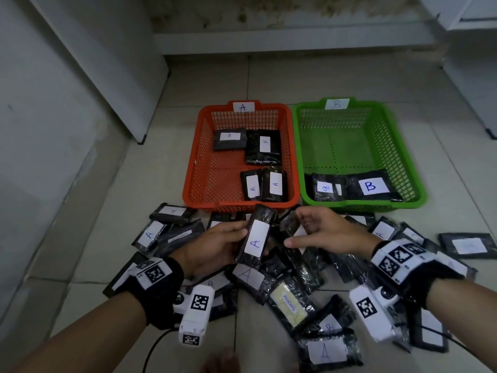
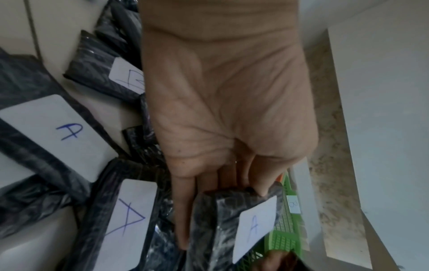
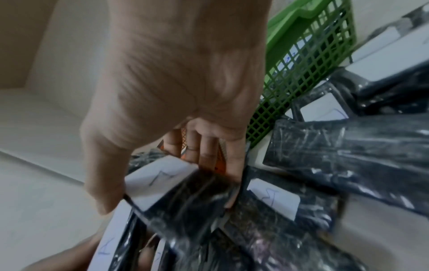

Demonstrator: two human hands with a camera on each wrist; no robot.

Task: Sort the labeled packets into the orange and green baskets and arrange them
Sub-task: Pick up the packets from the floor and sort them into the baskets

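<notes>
Left hand gripping A packet, right hand loose, its fingertips hidden, heap labels partly covered

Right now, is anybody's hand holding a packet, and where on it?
Yes. The left hand grips a black packet marked A by its long left edge. The right hand holds nothing.
</notes>
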